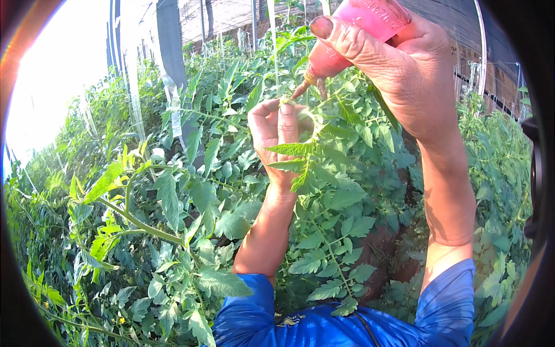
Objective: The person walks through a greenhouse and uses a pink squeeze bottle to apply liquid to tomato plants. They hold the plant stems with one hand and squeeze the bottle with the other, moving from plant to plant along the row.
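My right hand (390,69) grips a pink plastic squeeze bottle (334,54), tilted with its stained nozzle pointing down and to the left. The nozzle's tip is at a small yellowish-green flower cluster (285,102) that my left hand (277,130) pinches between thumb and fingers. A curved tomato stem (318,123) with bright leaves hangs just right of my left hand. Reddish stains mark the right thumb and the nozzle. Whether the tip touches the flowers, I cannot tell.
Dense tomato plants (208,191) surround both arms. A thick leafy stem (143,225) reaches across the left side. A grey post (171,47) wrapped in clear plastic and a hanging white string (273,47) stand ahead. Bare soil (383,247) shows between the rows at the right.
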Motion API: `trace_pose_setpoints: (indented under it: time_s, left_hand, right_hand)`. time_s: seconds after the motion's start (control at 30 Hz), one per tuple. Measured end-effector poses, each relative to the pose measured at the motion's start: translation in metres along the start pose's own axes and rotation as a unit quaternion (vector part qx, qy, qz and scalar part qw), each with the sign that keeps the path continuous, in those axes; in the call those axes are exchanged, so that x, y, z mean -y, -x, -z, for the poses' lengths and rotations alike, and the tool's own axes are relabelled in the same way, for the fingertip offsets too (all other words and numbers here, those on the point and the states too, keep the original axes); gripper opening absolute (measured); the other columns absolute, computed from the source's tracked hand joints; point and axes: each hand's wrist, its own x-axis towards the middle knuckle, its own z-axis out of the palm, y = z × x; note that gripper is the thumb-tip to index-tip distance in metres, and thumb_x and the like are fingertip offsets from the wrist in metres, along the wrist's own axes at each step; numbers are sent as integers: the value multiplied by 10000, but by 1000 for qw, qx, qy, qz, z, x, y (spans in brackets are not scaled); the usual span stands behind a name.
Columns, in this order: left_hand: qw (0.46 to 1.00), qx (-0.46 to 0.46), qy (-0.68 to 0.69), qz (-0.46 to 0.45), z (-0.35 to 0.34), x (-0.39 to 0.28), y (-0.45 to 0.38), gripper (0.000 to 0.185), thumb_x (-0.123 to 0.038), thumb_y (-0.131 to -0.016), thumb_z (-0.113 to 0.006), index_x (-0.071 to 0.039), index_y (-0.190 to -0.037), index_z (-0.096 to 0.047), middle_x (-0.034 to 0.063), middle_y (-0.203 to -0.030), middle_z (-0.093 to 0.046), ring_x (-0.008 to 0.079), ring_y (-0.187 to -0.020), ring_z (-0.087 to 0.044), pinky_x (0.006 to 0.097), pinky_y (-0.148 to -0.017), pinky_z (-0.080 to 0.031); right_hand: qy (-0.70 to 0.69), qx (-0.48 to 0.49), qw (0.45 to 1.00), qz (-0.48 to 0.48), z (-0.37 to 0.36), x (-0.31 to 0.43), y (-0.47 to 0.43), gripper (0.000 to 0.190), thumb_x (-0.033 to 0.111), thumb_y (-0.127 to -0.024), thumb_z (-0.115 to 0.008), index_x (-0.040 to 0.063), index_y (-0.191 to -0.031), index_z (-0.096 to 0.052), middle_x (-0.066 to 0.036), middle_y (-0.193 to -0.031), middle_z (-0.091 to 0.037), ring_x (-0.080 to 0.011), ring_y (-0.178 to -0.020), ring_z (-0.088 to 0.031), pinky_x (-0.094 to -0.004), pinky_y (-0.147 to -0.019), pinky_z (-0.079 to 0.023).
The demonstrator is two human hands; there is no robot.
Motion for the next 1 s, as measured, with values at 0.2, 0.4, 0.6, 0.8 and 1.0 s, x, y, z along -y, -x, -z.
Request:
trace_pose_setpoints:
  time_s: [0.2, 0.4, 0.6, 0.8, 1.0]
  left_hand:
    - [1000, 4, 10, -13, 2, 1, 2, 272, -222, -1015, -565, -5, -1135, -453, 95, -899, -626, 139, -693, -628, 276, -646, -523]
    - [998, 24, 49, 1, 5, 6, 1, 222, -196, -1024, -543, -17, -1128, -463, 91, -920, -616, 151, -709, -629, 290, -651, -531]
    - [1000, 7, 19, 15, 4, 0, 3, 209, -191, -1024, -542, -22, -1122, -469, 87, -911, -618, 149, -702, -626, 290, -646, -531]
    - [999, 28, 39, 15, 5, 0, 3, 209, -198, -1023, -540, -26, -1120, -470, 87, -905, -621, 160, -693, -630, 290, -637, -530]
    - [998, 16, 54, 19, 6, -1, 3, 201, -192, -1023, -534, -30, -1124, -469, 101, -920, -621, 171, -686, -635, 294, -630, -534]
  right_hand:
    - [131, -65, 988, 50, -14, 2, 11, 128, 49, -924, -663, 10, -807, -628, -95, -723, -680, -133, -671, -677, -273, -591, -544]
    - [65, -131, 987, 65, -19, -17, 18, 61, 56, -885, -681, -1, -862, -676, -81, -722, -693, -105, -674, -644, -253, -609, -495]
    - [143, -100, 981, 88, -13, -19, 19, 102, 63, -921, -678, -26, -951, -718, -111, -787, -737, -120, -729, -690, -258, -710, -536]
    - [127, -104, 984, 67, -16, -16, 20, 104, 60, -910, -688, -29, -955, -717, -104, -771, -733, -121, -709, -686, -265, -721, -541]
    - [113, -136, 980, 88, -19, -21, 22, 97, 46, -908, -685, -29, -962, -712, -108, -775, -734, -120, -705, -687, -256, -705, -543]
